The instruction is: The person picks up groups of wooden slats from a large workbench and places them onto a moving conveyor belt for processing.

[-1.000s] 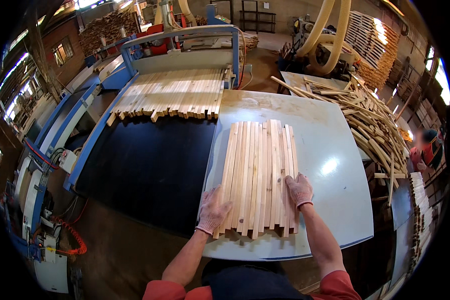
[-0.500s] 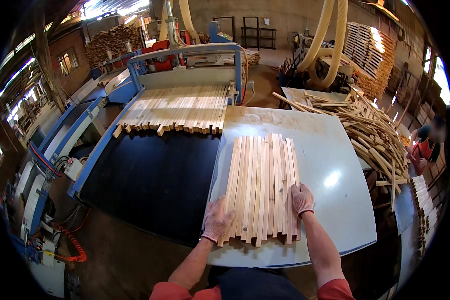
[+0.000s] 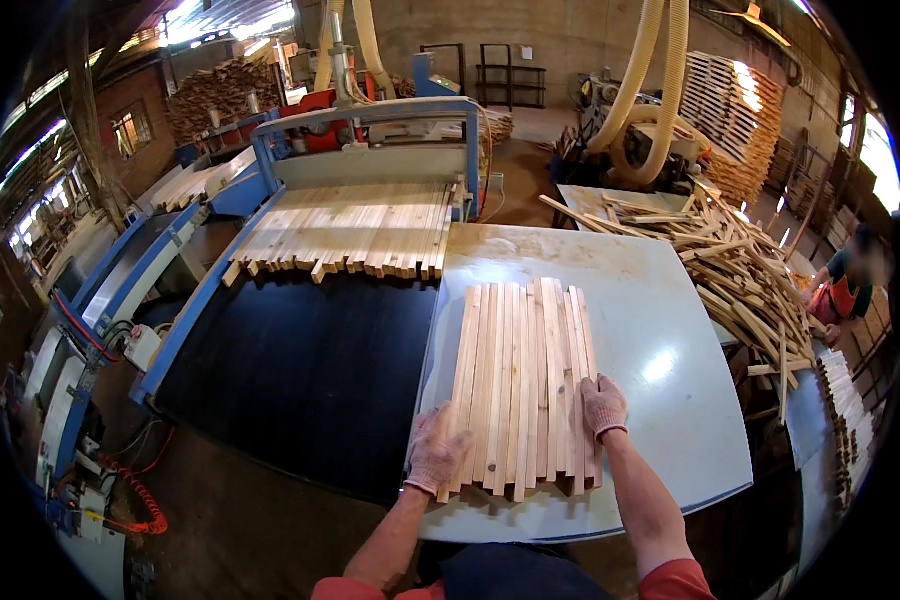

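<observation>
A row of pale wooden strips [image 3: 520, 390] lies side by side on the light grey tabletop [image 3: 670, 430], with uneven ends. My left hand [image 3: 437, 447], in a knitted work glove, holds the row's left edge near its close end, thumb over the top. On the opposite edge my right hand [image 3: 604, 404], gloved too, presses against the outermost strip, its fingertips partly hidden. Both hands squeeze the row between them. Beyond, to the left, another batch of wooden strips [image 3: 345, 228] lies on a black conveyor belt [image 3: 300, 350], under a blue machine frame [image 3: 370, 106].
Loose sticks [image 3: 740, 270] are heaped to the right of the table, some jutting toward it. A person [image 3: 840, 285] stands at the far right beside a stack of pale strips [image 3: 845, 420]. Thick ducts [image 3: 630, 90] hang at the back. A coiled red hose [image 3: 140, 505] lies lower left.
The view has tilted and shifted slightly, so the scene sits a little lower. Both hands keep their places on the row of strips, with no clear movement over the table.
</observation>
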A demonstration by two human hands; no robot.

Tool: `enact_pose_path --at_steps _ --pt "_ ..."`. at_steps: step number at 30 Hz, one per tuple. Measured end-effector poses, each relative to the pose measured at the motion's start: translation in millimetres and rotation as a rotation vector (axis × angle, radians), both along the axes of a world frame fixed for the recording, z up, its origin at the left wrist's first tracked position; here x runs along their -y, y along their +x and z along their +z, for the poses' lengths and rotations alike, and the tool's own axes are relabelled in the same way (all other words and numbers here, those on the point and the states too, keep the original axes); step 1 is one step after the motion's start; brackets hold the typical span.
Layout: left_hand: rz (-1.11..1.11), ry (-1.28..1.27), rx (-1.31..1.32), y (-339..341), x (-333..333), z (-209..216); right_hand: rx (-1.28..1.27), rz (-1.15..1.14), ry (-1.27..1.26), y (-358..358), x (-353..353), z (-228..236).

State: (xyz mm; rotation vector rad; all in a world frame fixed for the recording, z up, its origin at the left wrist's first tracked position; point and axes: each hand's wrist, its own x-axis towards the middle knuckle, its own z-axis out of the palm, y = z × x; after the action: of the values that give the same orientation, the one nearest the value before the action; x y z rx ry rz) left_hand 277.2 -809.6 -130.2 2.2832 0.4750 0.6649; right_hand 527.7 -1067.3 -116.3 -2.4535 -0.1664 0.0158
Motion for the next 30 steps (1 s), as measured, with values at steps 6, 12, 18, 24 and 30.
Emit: enact_pose_path --at_steps 6,12,18,24,30 --pt "-0.009 -0.004 0.035 0.7 -0.8 -3.5 -0.023 -0.001 0.003 -0.7 0.6 2.6" --pt "0.012 0.060 0.011 1.3 -0.5 -7.4 -0.034 -0.004 -0.010 3.0 2.2 -0.7" --pt "-0.018 0.005 0.004 -1.2 -4.1 -6.0 -0.042 -0.003 0.011 -0.6 -2.0 6.7" --pt "-0.018 0.000 0.037 3.6 -4.3 -19.0 0.035 -0.003 0.036 12.3 9.0 -21.6" --pt "0.043 -0.018 -0.017 -6.4 -1.4 -14.8 -0.064 0.025 0.135 4.6 -0.8 -10.0"
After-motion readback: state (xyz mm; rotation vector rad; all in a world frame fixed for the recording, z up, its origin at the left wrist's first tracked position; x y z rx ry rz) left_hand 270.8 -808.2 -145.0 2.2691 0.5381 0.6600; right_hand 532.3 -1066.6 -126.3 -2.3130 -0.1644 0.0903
